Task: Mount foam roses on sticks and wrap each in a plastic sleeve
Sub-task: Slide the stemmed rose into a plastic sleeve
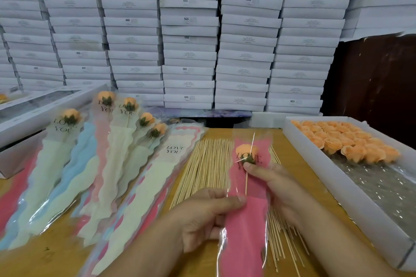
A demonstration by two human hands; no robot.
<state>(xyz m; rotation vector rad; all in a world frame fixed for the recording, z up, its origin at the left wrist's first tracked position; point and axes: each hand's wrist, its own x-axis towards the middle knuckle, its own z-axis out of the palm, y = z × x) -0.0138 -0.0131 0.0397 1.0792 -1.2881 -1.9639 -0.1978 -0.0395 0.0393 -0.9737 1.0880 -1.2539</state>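
Rose on its stick (246,181) sits inside the pink sleeve (246,225), held upright over the pile of bare sticks (208,164). My left hand (203,220) pinches the sleeve's left edge, thumb on top. My right hand (273,183) grips the other side, thumb pressed at the green base under the orange foam rose (245,150).

Step in hand, as I judge it — seating the bloom up in the clear window above the "LOVE YOU" print. Best to push from the base, not the petals; foam looks easy to dent. Keep the stick centred so the film doesn't crease.

Finished wrapped roses (108,132) fan out to the left; the tray of loose roses (351,141) is to the right.
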